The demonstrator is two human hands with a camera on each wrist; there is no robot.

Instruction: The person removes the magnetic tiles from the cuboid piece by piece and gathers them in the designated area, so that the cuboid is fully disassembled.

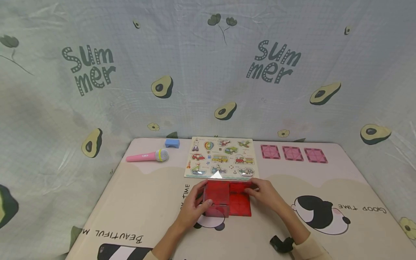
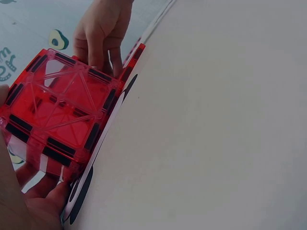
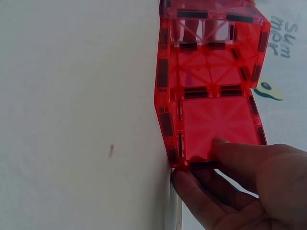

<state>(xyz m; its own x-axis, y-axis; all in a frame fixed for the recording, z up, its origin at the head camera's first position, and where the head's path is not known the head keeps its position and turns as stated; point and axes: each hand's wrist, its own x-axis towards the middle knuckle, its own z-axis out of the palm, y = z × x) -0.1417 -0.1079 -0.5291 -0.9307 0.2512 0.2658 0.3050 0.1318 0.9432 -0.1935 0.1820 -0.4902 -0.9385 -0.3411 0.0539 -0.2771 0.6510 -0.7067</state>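
Observation:
A box of red see-through magnetic tiles (image 1: 217,193) stands on the mat, just in front of the picture board. My left hand (image 1: 194,206) grips its left side, thumb at the front edge and fingers around the side. To the right of the box, a red floor tile (image 1: 240,207) lies flat against it. Behind that, an upright red tile (image 3: 218,120) joins the box's back wall. My right hand (image 1: 264,193) pinches this upright tile by its outer edge, thumb (image 3: 235,155) on its face and fingers behind. Black magnets line the tile edges.
Behind the box lies a puzzle board (image 1: 221,157) with vehicle pictures. A pink toy microphone (image 1: 146,156) and a blue block (image 1: 172,143) are at the back left. Three pink tiles, including a middle one (image 1: 293,153), lie in a row at the back right.

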